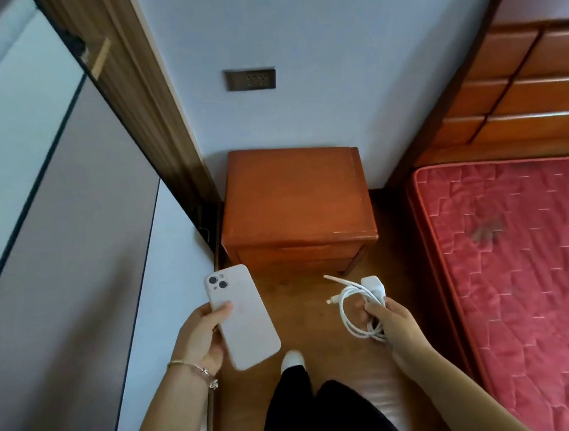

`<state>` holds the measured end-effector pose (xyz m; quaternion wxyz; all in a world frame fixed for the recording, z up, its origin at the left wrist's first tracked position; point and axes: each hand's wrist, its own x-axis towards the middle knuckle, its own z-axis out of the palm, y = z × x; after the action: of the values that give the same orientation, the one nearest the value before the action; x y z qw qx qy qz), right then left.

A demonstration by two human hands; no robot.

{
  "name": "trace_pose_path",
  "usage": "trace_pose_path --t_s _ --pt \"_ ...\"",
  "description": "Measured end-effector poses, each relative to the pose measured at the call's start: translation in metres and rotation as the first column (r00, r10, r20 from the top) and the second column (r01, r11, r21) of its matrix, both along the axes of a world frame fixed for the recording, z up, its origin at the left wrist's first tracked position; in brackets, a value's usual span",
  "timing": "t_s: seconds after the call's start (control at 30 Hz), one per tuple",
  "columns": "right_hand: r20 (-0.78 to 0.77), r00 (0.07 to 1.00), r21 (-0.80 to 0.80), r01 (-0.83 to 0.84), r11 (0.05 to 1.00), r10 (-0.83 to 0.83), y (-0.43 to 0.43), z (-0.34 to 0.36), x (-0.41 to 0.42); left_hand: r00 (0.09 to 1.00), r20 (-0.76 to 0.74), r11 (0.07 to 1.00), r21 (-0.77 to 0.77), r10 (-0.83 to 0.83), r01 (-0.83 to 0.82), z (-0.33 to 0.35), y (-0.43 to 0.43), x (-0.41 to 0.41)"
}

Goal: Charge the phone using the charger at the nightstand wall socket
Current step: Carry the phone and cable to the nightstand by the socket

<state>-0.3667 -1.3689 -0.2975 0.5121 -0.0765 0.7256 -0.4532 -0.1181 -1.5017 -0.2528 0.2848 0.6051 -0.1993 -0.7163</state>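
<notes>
My left hand (201,339) holds a white phone (248,325) back side up, its twin camera lenses toward the nightstand. My right hand (392,322) grips a white charger plug (374,286) together with its coiled white cable (352,312); two loose cable ends stick out to the left. Both hands hover over the wooden floor in front of an orange-brown nightstand (295,197). A dark wall socket (250,79) with several holes is set in the white wall above the nightstand, well beyond both hands.
A bed with a red quilted mattress (521,263) and wooden headboard (533,83) fills the right side. A grey and white wardrobe (54,235) with a wooden frame lines the left. My legs and one white-socked foot (292,359) stand on the floor strip between them.
</notes>
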Motion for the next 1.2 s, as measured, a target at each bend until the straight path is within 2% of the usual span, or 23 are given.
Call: trace_pose_path --t_s 0.13,0.33,0.6,0.83,1.03,1.2 --pt "-0.011 0.999 0.023 0.048 0.999 -0.047 -0.032 0.001 -0.002 1.000 0.014 1.000 0.008 0.007 -0.007 -0.002 -0.037 -0.007" --pt "0.068 0.995 0.036 0.074 0.997 -0.076 -0.069 -0.004 -0.012 0.999 0.015 0.998 0.053 -0.031 0.030 -0.008 -0.084 -0.034" --pt "0.035 0.998 0.037 0.046 0.998 -0.048 -0.152 -0.011 -0.066 1.000 0.031 1.000 0.018 -0.001 0.000 -0.015 -0.157 -0.084" --pt "0.024 0.999 0.065 0.043 0.997 -0.044 -0.217 -0.013 -0.126 0.998 0.052 0.999 0.033 -0.040 0.038 -0.020 -0.224 -0.148" --pt "0.046 0.998 0.108 -0.045 0.993 0.040 -0.259 -0.026 -0.166 0.999 0.030 0.997 0.071 -0.041 0.039 -0.045 -0.273 -0.189" --pt "0.078 0.996 0.155 -0.045 0.987 0.033 -0.288 -0.049 -0.181 0.993 0.092 0.991 0.119 -0.073 0.062 -0.083 -0.302 -0.209"
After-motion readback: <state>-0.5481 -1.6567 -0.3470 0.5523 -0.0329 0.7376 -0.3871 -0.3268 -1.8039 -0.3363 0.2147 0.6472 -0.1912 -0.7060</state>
